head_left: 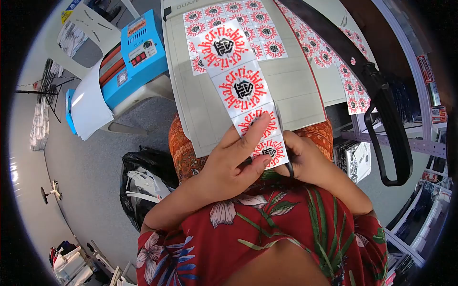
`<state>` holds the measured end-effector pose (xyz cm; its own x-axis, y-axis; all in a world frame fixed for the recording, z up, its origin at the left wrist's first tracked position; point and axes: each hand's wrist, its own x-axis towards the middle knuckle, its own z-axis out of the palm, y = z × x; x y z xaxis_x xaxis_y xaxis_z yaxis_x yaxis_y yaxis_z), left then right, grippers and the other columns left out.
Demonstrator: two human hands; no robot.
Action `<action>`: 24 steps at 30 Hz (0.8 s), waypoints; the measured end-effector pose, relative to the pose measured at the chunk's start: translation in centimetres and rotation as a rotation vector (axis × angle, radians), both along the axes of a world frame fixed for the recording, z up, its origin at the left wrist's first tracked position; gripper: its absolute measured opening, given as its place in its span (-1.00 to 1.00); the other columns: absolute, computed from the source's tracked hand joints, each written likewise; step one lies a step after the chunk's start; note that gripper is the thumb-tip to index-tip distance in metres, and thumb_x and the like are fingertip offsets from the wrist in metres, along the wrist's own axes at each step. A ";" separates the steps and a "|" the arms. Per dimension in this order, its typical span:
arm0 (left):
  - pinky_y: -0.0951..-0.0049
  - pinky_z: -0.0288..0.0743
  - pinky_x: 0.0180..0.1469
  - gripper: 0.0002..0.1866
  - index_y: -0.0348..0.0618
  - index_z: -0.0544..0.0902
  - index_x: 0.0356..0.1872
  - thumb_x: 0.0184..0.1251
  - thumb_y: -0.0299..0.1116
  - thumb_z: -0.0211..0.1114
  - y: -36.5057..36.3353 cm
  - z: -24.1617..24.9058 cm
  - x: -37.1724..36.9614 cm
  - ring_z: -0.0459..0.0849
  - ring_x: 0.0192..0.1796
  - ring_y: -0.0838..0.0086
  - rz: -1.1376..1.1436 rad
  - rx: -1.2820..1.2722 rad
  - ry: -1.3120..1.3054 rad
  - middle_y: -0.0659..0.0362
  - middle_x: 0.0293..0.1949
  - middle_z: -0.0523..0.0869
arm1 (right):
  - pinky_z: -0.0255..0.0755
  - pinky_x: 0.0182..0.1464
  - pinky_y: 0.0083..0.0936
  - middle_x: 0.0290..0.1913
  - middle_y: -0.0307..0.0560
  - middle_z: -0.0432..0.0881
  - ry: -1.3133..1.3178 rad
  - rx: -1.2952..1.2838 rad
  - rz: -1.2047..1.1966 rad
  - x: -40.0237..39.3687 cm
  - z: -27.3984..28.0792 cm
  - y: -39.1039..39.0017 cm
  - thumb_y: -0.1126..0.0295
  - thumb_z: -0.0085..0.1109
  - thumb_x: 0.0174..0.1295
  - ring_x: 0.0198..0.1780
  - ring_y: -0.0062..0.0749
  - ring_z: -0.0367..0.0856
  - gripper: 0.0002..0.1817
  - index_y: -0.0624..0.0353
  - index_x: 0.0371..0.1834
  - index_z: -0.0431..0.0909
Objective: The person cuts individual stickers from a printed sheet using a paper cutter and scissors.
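Note:
A strip of printed stickers (pixel 242 88) with red circular lettering around a black emblem slants upward over the paper cutter. My left hand (pixel 228 167) pinches its lower end, thumb and fingers spread across the two lowest stickers. At the strip's right edge, my right hand (pixel 305 157) is closed around scissors (pixel 279 114). Their thin grey blade shows alongside the strip, and a bit of black handle shows by the fingers. Most of the scissors is hidden by the hand and strip. Beyond, a sheet of the same stickers (pixel 267 31) lies on the cutter board (pixel 298 90).
The cutter's long black arm and handle (pixel 400 148) stand raised at right. More sticker sheets (pixel 350 90) lie beyond the red edge. A blue laminator (pixel 143 62) sits on a white chair (pixel 90 28) at left. A black bag of paper scraps (pixel 131 181) rests on the floor.

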<state>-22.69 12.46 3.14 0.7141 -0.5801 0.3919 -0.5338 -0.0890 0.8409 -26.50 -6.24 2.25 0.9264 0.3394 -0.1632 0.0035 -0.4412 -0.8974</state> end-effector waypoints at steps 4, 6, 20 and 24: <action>0.44 0.18 0.10 -0.32 -0.39 0.15 0.18 0.00 -0.52 0.25 0.4 -0.4 0.4 0.31 0.13 0.23 -0.053 0.009 0.034 -0.15 0.11 0.26 | 0.40 -0.28 -0.47 -0.39 -0.03 0.55 0.051 0.076 0.028 0.4 0.3 0.1 0.30 0.29 -0.12 -0.34 -0.29 0.56 -0.51 0.17 -0.12 0.31; 0.45 0.17 0.10 -0.31 -0.39 0.14 0.19 0.00 -0.52 0.25 0.4 -0.3 0.4 0.30 0.14 0.24 -0.044 0.015 0.026 -0.14 0.12 0.26 | 0.40 -0.26 -0.47 -0.37 -0.03 0.55 0.062 0.088 0.037 0.5 0.2 0.2 0.30 0.29 -0.12 -0.32 -0.30 0.56 -0.50 0.18 -0.11 0.31; 0.44 0.15 0.12 -0.30 -0.38 0.16 0.19 -0.03 -0.52 0.27 0.7 0.2 -0.2 0.30 0.14 0.22 -0.072 0.049 0.041 -0.14 0.12 0.27 | 0.41 -0.24 -0.43 -0.35 0.02 0.55 0.007 0.020 0.026 0.2 0.2 0.1 0.37 0.31 -0.18 -0.28 -0.22 0.57 -0.43 0.13 -0.04 0.30; 0.43 0.14 0.12 -0.30 -0.38 0.16 0.18 -0.03 -0.51 0.28 0.7 0.1 -0.4 0.31 0.13 0.20 -0.071 0.047 0.018 -0.15 0.13 0.26 | 0.41 -0.25 -0.41 -0.34 0.05 0.54 -0.029 -0.007 0.022 0.0 0.2 0.2 0.35 0.31 -0.19 -0.27 -0.17 0.56 -0.44 0.12 -0.05 0.31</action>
<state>-23.14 13.11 3.28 0.6774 -0.6466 0.3507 -0.5251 -0.0911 0.8461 -26.54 -6.02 2.45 0.9231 0.3588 -0.1387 0.0394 -0.4468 -0.8937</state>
